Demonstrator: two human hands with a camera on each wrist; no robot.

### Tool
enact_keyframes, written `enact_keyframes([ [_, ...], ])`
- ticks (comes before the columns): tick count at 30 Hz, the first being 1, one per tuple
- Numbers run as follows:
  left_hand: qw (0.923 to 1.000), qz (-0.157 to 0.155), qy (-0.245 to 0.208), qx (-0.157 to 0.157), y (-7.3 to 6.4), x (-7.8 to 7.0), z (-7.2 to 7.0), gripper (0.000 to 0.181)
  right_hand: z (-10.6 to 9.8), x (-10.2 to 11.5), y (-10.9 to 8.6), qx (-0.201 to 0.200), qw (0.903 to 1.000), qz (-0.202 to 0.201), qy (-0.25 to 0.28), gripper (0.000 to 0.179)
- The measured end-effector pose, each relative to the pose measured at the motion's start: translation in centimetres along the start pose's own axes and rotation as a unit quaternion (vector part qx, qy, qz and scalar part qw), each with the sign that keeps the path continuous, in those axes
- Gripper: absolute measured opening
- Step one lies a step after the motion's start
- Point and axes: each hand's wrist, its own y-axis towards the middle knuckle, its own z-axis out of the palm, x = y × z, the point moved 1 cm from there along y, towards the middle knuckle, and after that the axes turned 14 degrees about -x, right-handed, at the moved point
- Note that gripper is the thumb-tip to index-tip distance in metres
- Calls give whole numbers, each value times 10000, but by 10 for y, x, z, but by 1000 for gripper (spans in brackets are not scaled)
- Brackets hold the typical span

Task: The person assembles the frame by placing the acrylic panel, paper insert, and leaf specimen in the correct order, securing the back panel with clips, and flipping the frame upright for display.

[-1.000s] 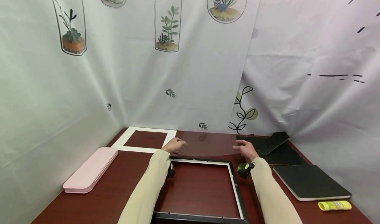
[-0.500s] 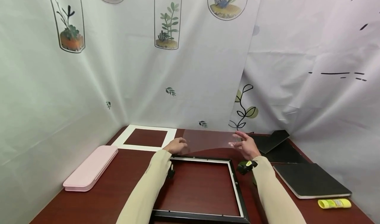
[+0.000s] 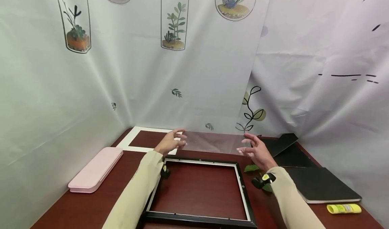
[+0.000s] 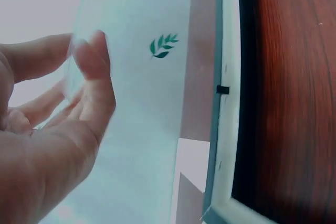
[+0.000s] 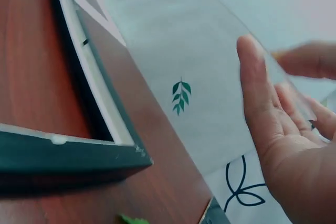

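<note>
A thin clear sheet [image 3: 212, 142] is held up between both hands, behind the far side of an empty picture frame. My left hand [image 3: 171, 142] pinches its left edge between thumb and fingers, as the left wrist view shows of the hand [image 4: 68, 124]. At the opposite edge my right hand [image 3: 258, 152] does likewise; in the right wrist view the thumb [image 5: 252, 66] lies on one face and the fingers on the other. Flat on the table lies the picture frame [image 3: 200, 219], black outside with a white inner lip, nearer than the sheet.
A white mat [image 3: 125, 142] lies at the back left, above a pink case [image 3: 95, 171]. On the right are a black backing board [image 3: 293, 161] with a flap, a black notebook [image 3: 329, 185] and a yellow glue stick [image 3: 344, 208]. A green leaf [image 3: 251, 168] shows beside the frame.
The clear sheet has risen off the table at the back and tilted. Both hands have lifted and spread to its side edges, the left one moving left.
</note>
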Motion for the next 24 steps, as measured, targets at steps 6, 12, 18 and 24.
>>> enact_keyframes([
  [6,9983,380,193,397,-22,-4,-21,75,-2,2,-10,399,9984,-33,-407,74],
  [12,9952,444,312,820,-53,-3,-35,88,-1,0,-24,487,9934,-39,-1039,72],
  [18,9928,271,371,1102,-76,0,-41,95,1,-1,-41,739,9896,12,-1230,80],
  [24,9879,382,563,1391,-92,8,-56,93,4,-6,-61,1376,9888,181,-540,87],
])
